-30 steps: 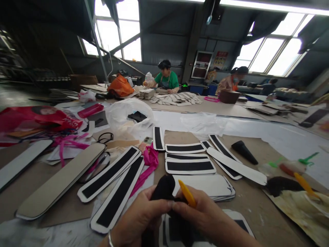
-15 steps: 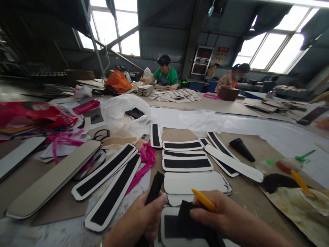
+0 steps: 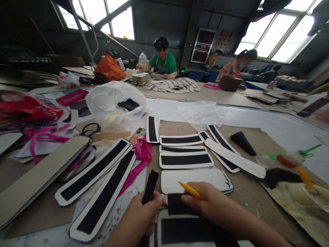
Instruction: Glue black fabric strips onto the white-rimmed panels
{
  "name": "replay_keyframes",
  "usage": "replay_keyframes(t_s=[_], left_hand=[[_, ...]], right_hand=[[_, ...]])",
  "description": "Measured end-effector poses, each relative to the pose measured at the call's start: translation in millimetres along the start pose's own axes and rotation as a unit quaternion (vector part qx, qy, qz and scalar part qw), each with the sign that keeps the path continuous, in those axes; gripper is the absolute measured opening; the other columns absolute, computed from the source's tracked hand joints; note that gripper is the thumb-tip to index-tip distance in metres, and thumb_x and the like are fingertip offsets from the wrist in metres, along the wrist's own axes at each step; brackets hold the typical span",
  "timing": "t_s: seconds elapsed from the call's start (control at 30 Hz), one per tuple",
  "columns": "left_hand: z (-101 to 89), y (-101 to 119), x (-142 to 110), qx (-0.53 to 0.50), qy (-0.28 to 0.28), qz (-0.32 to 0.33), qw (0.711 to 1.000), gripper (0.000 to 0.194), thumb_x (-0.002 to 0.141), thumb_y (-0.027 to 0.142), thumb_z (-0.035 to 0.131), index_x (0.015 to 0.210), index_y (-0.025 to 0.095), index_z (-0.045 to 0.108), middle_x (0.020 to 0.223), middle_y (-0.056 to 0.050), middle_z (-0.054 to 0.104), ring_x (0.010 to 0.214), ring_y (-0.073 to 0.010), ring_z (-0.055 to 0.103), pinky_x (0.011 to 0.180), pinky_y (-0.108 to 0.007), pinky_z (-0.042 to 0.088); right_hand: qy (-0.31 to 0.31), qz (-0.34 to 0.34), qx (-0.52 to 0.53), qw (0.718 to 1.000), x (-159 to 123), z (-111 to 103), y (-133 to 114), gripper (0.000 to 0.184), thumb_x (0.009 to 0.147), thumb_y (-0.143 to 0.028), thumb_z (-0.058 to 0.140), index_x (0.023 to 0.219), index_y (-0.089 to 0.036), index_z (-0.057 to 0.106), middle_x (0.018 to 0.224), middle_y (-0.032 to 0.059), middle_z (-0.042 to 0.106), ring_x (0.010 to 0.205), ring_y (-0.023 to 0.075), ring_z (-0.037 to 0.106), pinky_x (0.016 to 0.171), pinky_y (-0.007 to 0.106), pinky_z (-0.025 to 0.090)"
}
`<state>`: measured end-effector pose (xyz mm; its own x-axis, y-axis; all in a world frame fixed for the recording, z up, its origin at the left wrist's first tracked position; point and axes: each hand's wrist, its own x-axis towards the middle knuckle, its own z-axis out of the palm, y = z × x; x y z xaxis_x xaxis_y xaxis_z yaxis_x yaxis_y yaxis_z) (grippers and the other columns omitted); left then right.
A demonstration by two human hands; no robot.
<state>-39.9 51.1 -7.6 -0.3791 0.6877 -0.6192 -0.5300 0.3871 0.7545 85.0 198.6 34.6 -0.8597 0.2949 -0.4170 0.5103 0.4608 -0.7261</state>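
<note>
My left hand [image 3: 140, 219] is closed round a narrow black strip [image 3: 150, 182] that sticks up from the fist. My right hand [image 3: 205, 202] holds a yellow pen-like tool [image 3: 189, 190] and pinches a black fabric piece [image 3: 177, 205] against a white card with a black panel [image 3: 185, 231] at the bottom edge. Just beyond lies a stack of plain white rounded cards [image 3: 195, 179]. Farther out are several white cards with black strips [image 3: 185, 159].
Long black-and-white strips [image 3: 96, 175] and a grey board [image 3: 38, 176] lie at the left. A pink ribbon [image 3: 141, 157], scissors [image 3: 89, 129] and a white plastic bag [image 3: 113, 103] sit behind. Glue bottles [image 3: 290, 159] and a black cone [image 3: 243, 143] are at right. Two people work at the far table.
My hands were together bunching black fabric; they have parted. The left now holds one strip upright, the right presses a black piece down on the card. The view has tipped downward.
</note>
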Motion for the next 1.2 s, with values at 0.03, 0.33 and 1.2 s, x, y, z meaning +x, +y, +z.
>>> replay_keyframes(t_s=[0.03,0.33,1.2], left_hand=[[-1.1,4,5,-0.002,0.016,0.002,1.0,0.039,0.061,0.048,0.066,0.076,0.017,0.049,0.04,0.013,0.027,0.036,-0.0023,0.019,0.037,-0.017,0.015],[-2.1,16,50,0.094,0.059,-0.027,0.993,0.008,0.078,0.024,0.047,0.076,0.017,0.047,0.042,0.012,0.026,0.037,-0.0043,0.022,0.037,-0.016,0.017],[-7.1,1,72,0.149,0.053,0.023,0.987,0.017,0.062,0.031,0.056,0.066,0.018,0.044,0.042,0.011,0.027,0.036,-0.0041,0.022,0.035,-0.017,0.015]], right_hand=[[0.011,0.011,-0.019,1.0,9,-3,3,0.019,0.079,-0.029,0.045,0.064,-0.018,0.042,0.061,-0.0037,0.043,0.056,0.009,0.037,0.053,0.02,0.03],[-0.015,0.063,-0.016,0.998,62,-8,20,0.016,0.077,-0.026,0.046,0.064,-0.018,0.045,0.055,-0.0049,0.043,0.049,0.0076,0.036,0.048,0.02,0.028],[0.025,0.152,-0.076,0.985,12,-46,50,0.02,0.069,-0.031,0.054,0.057,-0.017,0.047,0.05,-0.0052,0.041,0.047,0.0077,0.037,0.046,0.02,0.027]])
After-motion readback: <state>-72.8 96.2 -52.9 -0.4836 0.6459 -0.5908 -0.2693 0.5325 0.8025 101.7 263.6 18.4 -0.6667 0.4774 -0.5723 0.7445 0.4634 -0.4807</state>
